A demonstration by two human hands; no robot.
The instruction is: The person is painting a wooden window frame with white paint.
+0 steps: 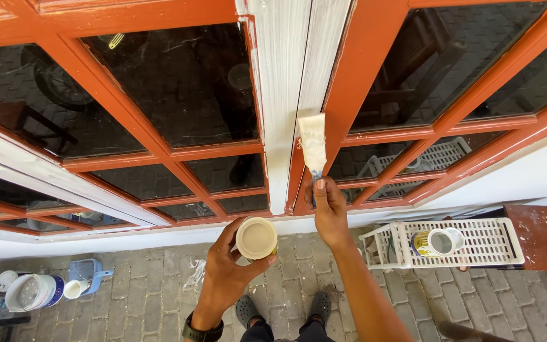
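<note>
**White primer going onto the red window frame**

Brick paving (153, 297) runs under your feet, below a red-framed glazed window (128, 114) set over a white wall (527, 177). Far left on the ground stand a white paint bucket (31, 291) and a small blue scoop-like tray (87, 273).

Your left hand (226, 272) is curled around a small open tin of pale paint (256, 238), fingers wrapped at its side and thumb at the rim, held level just below the sill. Keep it upright and close under the brush so drips fall into it, not onto the paving.

Above it, the central upright of the frame (289, 95) is already streaked white, with red showing through at the edges. Your right hand (328, 209) is clenched on the blue handle of a flat paintbrush (313, 142), whose loaded bristles lie against the upright's right edge, beside the bare red bar. Draw long strokes along the length of the wood, press lightly, and keep the bristle tips off the dark glass. Wipe excess on the tin's rim before each pass.

To the right, a white plastic basket (489, 244) lies on its side with another paint can (435, 242) on it, next to a paint-spattered red-brown stool (546, 234).
</note>
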